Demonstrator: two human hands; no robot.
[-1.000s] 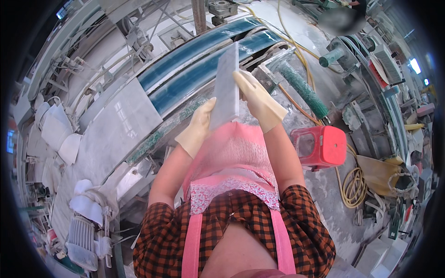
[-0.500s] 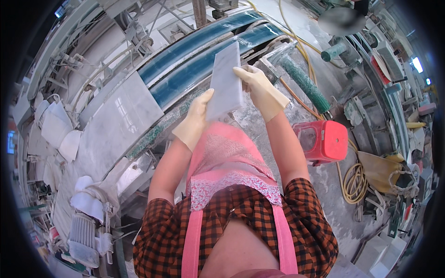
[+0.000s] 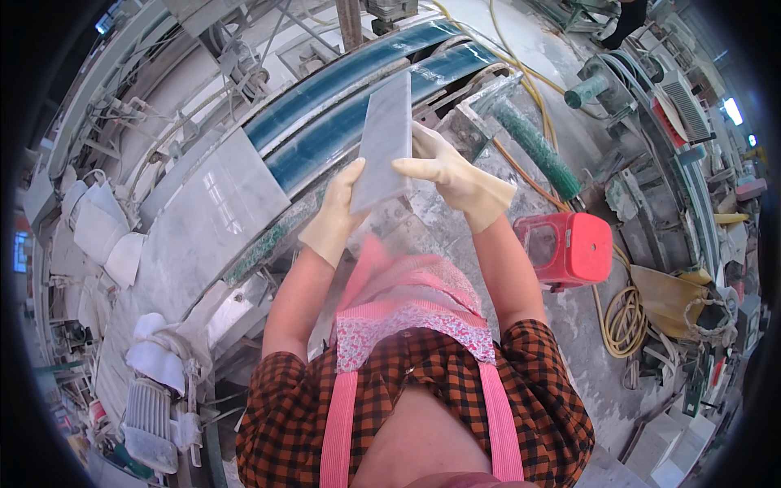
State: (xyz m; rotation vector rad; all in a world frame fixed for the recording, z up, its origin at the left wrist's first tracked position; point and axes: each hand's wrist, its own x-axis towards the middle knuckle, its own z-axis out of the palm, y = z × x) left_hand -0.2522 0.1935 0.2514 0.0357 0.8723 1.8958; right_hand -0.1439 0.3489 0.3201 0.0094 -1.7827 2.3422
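Grey-white slab (image 3: 384,146): held between my two hands, tilted up in front of me, its upper part standing before the blue belts from where I look.
Left hand (image 3: 335,207): at the slab's lower left edge; my thumb lies against the near face and the slab is pinched there, though I cannot tell how the hidden fingers sit behind it.
Right hand (image 3: 455,175): at the right edge; my thumb points across onto the slab, well apart from the other fingers, which reach up beside the edge with their tips out of sight behind it.
Cream gloves (image 3: 321,234): one on each hand, ending past the wrists, my forearms bare below.
Pink apron (image 3: 407,325): over my checked shirt (image 3: 390,378), below the slab.
Blue belts (image 3: 313,153): two strips running side by side beyond my hands.
Larger slab (image 3: 215,199): lying flat to my left, at the belts' near end.
Green roller (image 3: 541,154): right of my right hand, well apart from it.
Red stool (image 3: 584,248): on my right, near a coiled yellow hose (image 3: 622,321).
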